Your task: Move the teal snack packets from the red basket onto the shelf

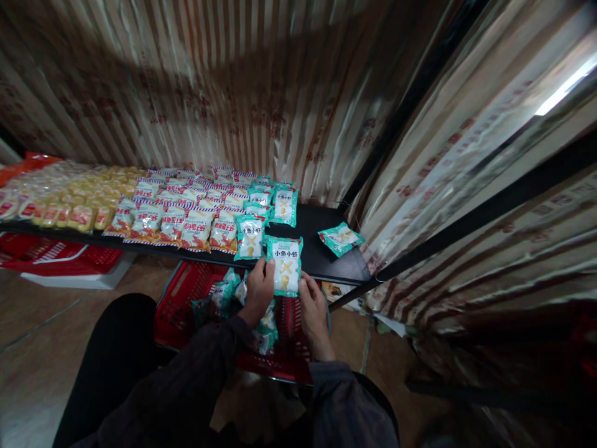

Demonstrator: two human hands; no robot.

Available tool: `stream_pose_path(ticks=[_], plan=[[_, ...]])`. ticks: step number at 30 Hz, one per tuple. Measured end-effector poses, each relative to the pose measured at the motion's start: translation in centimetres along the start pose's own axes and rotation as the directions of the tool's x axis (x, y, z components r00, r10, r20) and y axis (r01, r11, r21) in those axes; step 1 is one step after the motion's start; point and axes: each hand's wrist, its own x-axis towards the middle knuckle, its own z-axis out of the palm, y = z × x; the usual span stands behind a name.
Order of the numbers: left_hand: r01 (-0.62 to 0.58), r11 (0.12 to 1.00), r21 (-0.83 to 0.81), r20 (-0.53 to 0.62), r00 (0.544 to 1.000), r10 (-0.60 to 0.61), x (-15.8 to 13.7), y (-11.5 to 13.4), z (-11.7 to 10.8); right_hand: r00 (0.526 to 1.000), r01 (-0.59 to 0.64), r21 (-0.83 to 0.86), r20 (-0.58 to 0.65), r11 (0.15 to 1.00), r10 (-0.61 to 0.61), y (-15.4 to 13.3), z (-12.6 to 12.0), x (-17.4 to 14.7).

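Both my hands grip one teal-and-white snack bag (pixel 285 267), held upright at the front edge of the black shelf (pixel 312 233). My left hand (pixel 259 287) pinches its left side, and my right hand (pixel 315 309) holds the lower right corner. Just left of it, another teal snack bag (pixel 250 238) stands at the end of the front row. Behind are several more teal bags (pixel 283 205). One loose teal bag (pixel 341 239) lies tilted at the shelf's right end. Below my hands, a red basket (pixel 180 305) contains several teal bags (pixel 224 292), partly hidden by my left arm.
Rows of white-and-orange snack bags (pixel 196 227) fill the shelf's middle, with yellow wrapped packs (pixel 81 214) further left. A second red basket (pixel 60 252) is under the shelf at left. A dark metal post (pixel 396 130) and striped curtains (pixel 224 81) bound the shelf.
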Motion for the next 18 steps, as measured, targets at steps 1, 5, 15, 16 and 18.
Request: stream_pose_path(ticks=[1, 5, 15, 16, 18], plan=[[-0.001, 1.0, -0.009, 0.005, 1.0, 0.001, 0.2, 0.0, 0.0, 1.0, -0.002, 0.007, 0.0, 1.0, 0.002, 0.0, 0.1, 0.1], [-0.001, 0.999, -0.041, 0.014, 1.0, 0.002, 1.0, -0.3, 0.3, 1.0, -0.002, -0.01, -0.011, 1.0, 0.002, 0.3, 0.2, 0.6], [-0.027, 0.997, -0.071, 0.054, 0.998, 0.031, 1.5, 0.0, -0.1, 0.997, -0.011, -0.026, -0.072, 1.0, 0.009, 1.0, 0.4, 1.8], [-0.035, 0.995, -0.09, 0.061, 0.997, 0.04, 1.4, 0.0, -0.1, 0.997, -0.013, -0.022, -0.077, 1.0, 0.012, 1.1, 0.4, 1.9], [-0.041, 0.991, -0.126, 0.079, 0.996, 0.051, 1.2, -0.2, -0.1, 0.997, -0.019, -0.018, -0.076, 1.0, 0.017, 1.2, 0.4, 2.0]])
